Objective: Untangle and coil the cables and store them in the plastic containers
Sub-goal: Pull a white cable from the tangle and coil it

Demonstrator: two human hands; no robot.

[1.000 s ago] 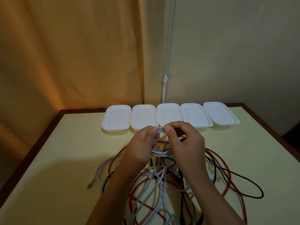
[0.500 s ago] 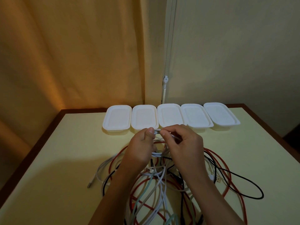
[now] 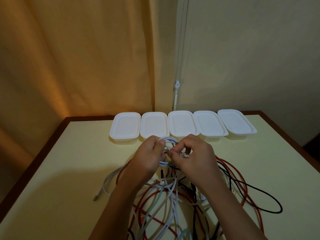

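You held a small coil of white cable (image 3: 168,149) above the table, between both hands, just in front of the row of plastic containers. Your left hand (image 3: 150,155) gripped the coil's left side, thumb on top and fingers curled round the loops. Your right hand (image 3: 192,155) was closed on the same cable at the coil's right side, thumb and forefinger pinching a strand near the middle. Five white plastic containers (image 3: 182,125) stood side by side along the far edge of the pale yellow table (image 3: 60,170), each with its lid on, edges touching or slightly overlapping. Beneath and behind your hands lay the tangled heap: red cables (image 3: 249,184) looped widely to the right and under your forearms, a black cable (image 3: 266,200) swept out to the right in a long loop, a pale green cable (image 3: 155,203) ran toward you, and more white cable (image 3: 110,179) curved off to the left, its plug end lying on the table. An orange curtain (image 3: 78,58) hung behind the table on the left.
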